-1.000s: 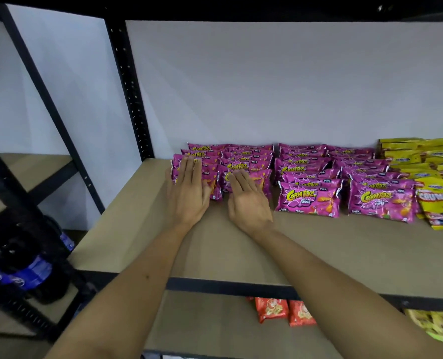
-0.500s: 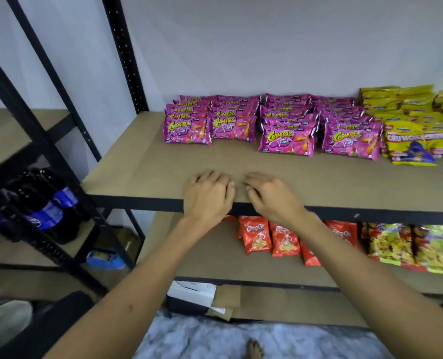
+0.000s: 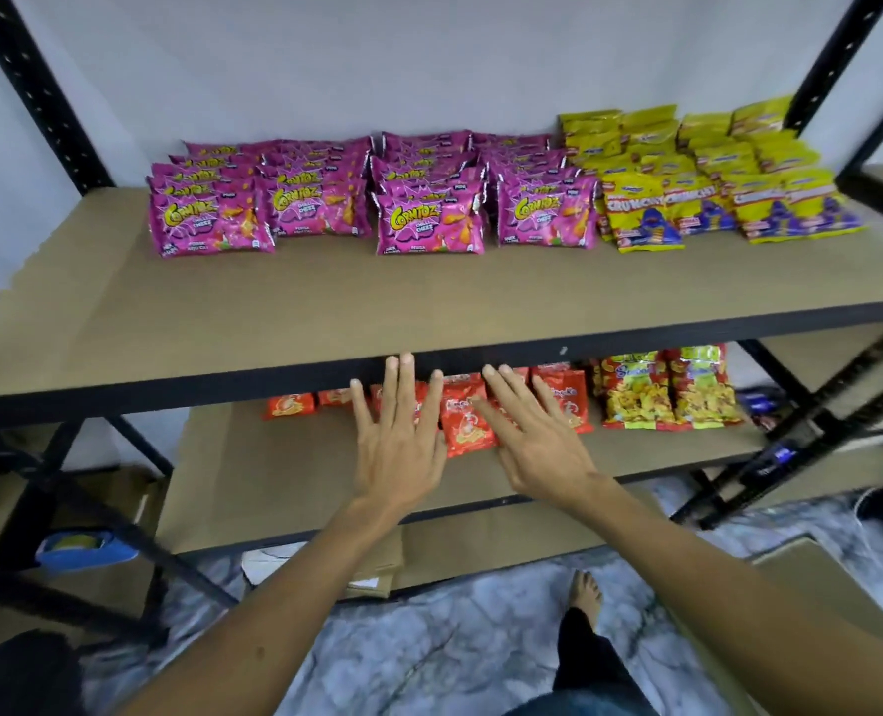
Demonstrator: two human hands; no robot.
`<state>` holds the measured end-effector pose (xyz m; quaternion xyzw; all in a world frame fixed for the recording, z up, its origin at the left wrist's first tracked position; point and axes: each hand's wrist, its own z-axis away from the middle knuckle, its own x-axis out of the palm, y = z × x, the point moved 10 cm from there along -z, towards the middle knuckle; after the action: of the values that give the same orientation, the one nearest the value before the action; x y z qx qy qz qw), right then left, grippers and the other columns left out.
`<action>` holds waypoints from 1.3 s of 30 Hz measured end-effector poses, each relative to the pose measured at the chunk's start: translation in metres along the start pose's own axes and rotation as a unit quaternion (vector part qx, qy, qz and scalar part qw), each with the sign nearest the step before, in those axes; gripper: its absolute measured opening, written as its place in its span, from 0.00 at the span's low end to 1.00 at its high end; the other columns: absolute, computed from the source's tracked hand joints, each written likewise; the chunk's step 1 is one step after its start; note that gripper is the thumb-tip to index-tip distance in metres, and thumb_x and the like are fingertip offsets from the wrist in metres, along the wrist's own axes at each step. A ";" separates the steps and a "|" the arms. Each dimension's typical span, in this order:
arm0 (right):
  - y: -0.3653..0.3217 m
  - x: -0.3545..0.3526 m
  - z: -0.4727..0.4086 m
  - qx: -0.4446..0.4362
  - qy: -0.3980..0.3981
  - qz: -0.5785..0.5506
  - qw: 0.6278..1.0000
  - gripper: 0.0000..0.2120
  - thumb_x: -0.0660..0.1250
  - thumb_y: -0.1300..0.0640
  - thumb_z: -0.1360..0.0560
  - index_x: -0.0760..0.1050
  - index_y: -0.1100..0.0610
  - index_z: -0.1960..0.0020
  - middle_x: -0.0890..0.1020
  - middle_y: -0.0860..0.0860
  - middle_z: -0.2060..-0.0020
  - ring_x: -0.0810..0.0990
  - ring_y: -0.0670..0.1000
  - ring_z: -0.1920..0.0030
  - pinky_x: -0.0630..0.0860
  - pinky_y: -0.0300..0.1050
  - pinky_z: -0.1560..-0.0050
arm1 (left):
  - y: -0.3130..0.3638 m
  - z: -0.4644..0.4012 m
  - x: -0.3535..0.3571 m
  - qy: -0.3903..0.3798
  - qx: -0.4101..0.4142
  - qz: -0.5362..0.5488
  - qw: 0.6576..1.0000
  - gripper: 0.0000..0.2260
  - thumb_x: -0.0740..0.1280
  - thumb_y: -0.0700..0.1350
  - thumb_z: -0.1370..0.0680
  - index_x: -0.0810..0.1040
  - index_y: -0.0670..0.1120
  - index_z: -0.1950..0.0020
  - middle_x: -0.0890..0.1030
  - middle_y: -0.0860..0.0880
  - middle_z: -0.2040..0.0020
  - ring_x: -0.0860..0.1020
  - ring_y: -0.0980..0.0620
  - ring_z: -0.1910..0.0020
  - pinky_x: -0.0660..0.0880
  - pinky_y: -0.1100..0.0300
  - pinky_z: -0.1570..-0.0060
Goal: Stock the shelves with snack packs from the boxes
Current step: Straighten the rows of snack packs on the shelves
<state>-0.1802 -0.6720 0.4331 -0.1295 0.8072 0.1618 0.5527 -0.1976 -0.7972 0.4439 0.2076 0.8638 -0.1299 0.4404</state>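
Fingers of the left hand point(image 3: 398, 447) and right hand point(image 3: 537, 447) are straight, spread and empty, palms down before the lower shelf's front edge point(image 3: 635, 478), over its red packs point(image 3: 462, 423). Purple "Cornitoz Chilli Cheese" packs point(image 3: 429, 222) lie in rows along the upper shelf's point(image 3: 377, 307) back edge, labels forward.
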 end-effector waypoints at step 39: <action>0.503 0.251 0.268 0.455 0.035 -0.026 0.889 0.24 0.52 0.42 0.19 0.62 0.50 0.26 0.56 0.57 0.23 0.52 0.64 0.24 0.48 0.69 0.27 | 0.420 -0.095 0.369 -0.056 0.090 0.320 0.941 0.10 0.64 0.39 0.25 0.81 0.40 0.47 0.79 0.43 0.46 0.75 0.44 0.45 0.74 0.49 0.48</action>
<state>-0.2363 -0.1117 0.1680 0.1098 0.8073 -0.2428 0.5265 -0.2601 -0.2985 0.1811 0.5044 0.7101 -0.0703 0.4862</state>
